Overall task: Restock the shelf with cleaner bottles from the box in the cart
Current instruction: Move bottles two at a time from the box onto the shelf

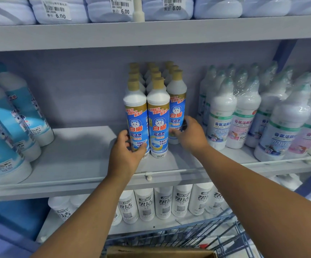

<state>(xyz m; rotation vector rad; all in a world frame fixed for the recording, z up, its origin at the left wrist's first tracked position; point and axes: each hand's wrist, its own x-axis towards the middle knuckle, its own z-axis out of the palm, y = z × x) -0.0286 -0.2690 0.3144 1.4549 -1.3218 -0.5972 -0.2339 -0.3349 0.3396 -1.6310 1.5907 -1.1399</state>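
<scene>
Three rows of white cleaner bottles with gold caps and blue cat labels stand on the middle shelf (87, 146). My left hand (126, 151) grips the lower part of the front left bottle (135, 116). My right hand (190, 135) holds the base of the front right bottle (177, 108), which stands slightly further back. The front middle bottle (158, 120) stands between them, touching both. The cardboard box (160, 253) shows at the bottom edge inside the blue wire cart (206, 233).
Blue-labelled bottles (11, 127) lean at the left of the shelf. Shrink-wrapped white bottles (244, 116) stand at the right. Bare shelf lies between the left bottles and the cat bottles. White bottles (164, 202) fill the shelf below.
</scene>
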